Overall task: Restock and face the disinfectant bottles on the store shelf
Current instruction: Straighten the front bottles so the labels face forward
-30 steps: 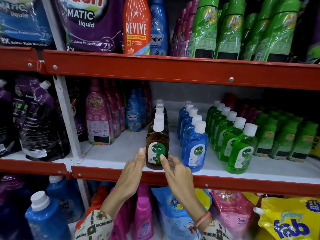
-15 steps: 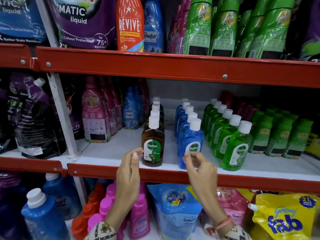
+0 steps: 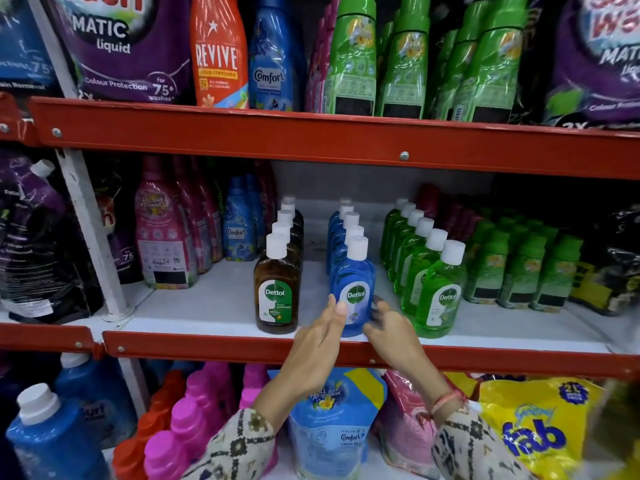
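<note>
Head view — hands (image 3: pixel 353 337) flank blue bottle (image 3: pixel 353 289).

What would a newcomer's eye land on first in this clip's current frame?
Three neat rows of Dettol bottles on the white middle shelf: brown, blue and green. Both hands sit at the front blue bottle, the left hand on its left side and the right hand on its right. The red shelf rail runs across the view above them.

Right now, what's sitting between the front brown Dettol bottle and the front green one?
In the head view, the front blue Dettol bottle stands between the brown Dettol bottle and the green one, with both hands flanking it.
</note>
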A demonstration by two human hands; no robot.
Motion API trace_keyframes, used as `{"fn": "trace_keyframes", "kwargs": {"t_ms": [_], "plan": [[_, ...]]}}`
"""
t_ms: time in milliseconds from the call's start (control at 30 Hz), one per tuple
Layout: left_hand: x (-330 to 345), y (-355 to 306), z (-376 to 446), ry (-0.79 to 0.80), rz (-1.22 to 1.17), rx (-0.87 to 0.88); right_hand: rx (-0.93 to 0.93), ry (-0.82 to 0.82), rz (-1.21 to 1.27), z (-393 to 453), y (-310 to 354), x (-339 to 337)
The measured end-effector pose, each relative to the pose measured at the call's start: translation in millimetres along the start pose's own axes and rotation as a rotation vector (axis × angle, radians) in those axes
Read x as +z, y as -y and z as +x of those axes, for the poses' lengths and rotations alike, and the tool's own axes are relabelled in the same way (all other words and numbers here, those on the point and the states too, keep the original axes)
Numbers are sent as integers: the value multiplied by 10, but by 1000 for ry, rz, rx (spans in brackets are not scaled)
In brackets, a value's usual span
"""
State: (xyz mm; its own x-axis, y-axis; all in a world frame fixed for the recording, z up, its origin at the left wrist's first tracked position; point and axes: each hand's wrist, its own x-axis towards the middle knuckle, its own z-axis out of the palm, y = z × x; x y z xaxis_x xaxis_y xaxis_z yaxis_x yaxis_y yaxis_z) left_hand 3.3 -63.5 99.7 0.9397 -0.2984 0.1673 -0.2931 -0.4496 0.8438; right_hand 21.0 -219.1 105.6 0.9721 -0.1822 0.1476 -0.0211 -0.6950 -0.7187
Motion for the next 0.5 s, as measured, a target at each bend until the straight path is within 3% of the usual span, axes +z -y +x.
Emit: {"fn": "trace_keyframes", "kwargs": {"t_ms": [500], "plan": [[-44,160,174,-6,-178,-31,-126,-71,45,-168,-75,62]]}}
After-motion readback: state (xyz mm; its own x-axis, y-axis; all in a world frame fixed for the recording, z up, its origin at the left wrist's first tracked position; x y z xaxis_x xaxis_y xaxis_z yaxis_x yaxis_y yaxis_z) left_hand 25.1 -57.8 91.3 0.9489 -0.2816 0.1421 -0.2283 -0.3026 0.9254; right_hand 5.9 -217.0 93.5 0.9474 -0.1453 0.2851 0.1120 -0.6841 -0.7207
